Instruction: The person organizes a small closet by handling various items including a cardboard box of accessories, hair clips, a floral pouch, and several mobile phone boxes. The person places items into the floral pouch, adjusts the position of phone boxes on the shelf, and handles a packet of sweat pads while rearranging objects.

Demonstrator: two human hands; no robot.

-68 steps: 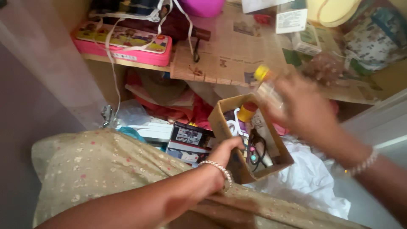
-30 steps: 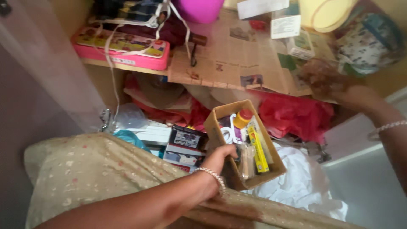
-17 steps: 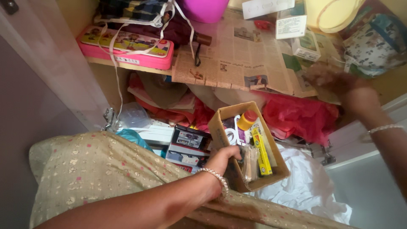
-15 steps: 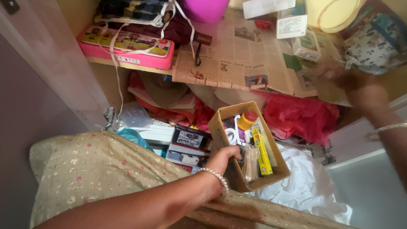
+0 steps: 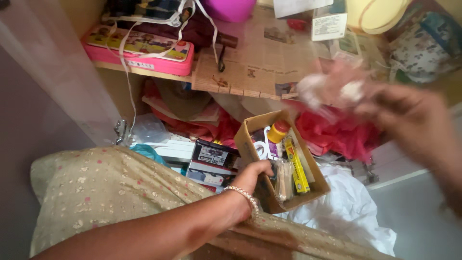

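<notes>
My left hand (image 5: pixel 254 174) grips the near left wall of an open cardboard box (image 5: pixel 246 139) held over the lower shelf. Inside the box lie a small yellow bottle with a red cap (image 5: pixel 277 131), a long yellow packet (image 5: pixel 295 164) and white and clear bits. My right hand (image 5: pixel 413 120) is up at the right, blurred by motion, holding a clear crinkled plastic bag (image 5: pixel 332 91) with pale lumps in it, above and to the right of the box.
The upper shelf is lined with newspaper (image 5: pixel 260 62) and carries a pink pencil case (image 5: pixel 139 50), a dark folded umbrella (image 5: pixel 202 33), small cartons (image 5: pixel 328 25) and a floral pouch (image 5: pixel 423 48). Below are red cloth (image 5: pixel 341 135), printed black boxes (image 5: pixel 211 161) and white plastic (image 5: pixel 351 207).
My right hand has come back from the upper shelf's right side toward the box, now carrying the clear plastic bag. My left hand keeps its hold on the box.
</notes>
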